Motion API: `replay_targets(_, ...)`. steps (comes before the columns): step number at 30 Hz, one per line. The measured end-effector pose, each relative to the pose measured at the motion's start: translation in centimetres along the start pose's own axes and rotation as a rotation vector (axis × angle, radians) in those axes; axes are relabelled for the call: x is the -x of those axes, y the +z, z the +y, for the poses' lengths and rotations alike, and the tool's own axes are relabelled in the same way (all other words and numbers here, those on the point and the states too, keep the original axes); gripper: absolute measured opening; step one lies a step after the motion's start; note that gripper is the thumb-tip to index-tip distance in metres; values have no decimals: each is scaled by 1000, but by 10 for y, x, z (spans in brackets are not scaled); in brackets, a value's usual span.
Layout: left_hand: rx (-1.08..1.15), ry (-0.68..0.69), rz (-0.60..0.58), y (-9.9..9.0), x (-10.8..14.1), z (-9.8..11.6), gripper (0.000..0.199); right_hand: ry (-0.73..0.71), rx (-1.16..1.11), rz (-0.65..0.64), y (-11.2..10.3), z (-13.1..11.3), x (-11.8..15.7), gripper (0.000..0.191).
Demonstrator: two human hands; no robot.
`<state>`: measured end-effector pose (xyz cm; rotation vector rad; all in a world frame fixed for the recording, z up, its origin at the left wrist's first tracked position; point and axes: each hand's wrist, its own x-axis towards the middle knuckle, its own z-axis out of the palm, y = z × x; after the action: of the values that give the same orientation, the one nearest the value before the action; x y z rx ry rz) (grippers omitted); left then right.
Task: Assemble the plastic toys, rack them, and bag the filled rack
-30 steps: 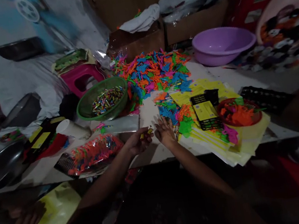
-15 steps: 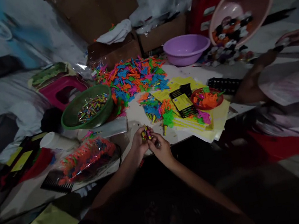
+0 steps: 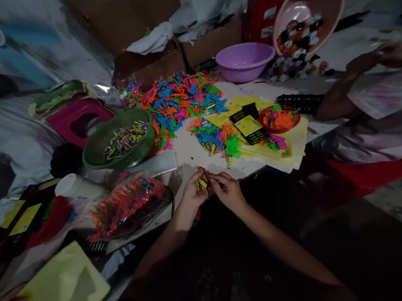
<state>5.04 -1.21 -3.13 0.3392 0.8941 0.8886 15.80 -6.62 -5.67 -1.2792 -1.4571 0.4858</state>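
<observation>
Several small yellow-striped pieces (image 3: 202, 183) lie in my left hand (image 3: 192, 191), its fingers curled round them just over the table's front edge. Right beside it, my right hand (image 3: 226, 187) is pinched, fingertips touching the same cluster; what is between them is too small to name. Beyond my hands, blue, orange and green plastic pieces (image 3: 209, 136) with striped ends lie on the table (image 3: 187, 158). A green basin (image 3: 117, 140) of small striped pieces stands to the left, and a large multicoloured pile (image 3: 179, 97) lies behind.
A bagged orange bundle (image 3: 128, 204) and a white cup (image 3: 75, 185) are at left. Yellow sheets (image 3: 296, 146), black-yellow cards (image 3: 249, 126) and a red bowl (image 3: 281, 119) lie right. A purple basin (image 3: 245, 61) stands behind. People's hands show at both sides; one holds a yellow sheet (image 3: 61, 294).
The view has shifted slightly. The striped pieces in my left hand show more openly. At lower left, the yellow sheet has been raised by another person's hand.
</observation>
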Motion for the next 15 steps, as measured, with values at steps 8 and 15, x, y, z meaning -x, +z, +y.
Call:
replay_targets(8,240,3,-42,-11,3,12,21,73,112,-71,21,-6,-5,22)
replay_targets(15,185,-193,-68,-29,-9,24,27,-1,30,-287,-19,3,-51,18)
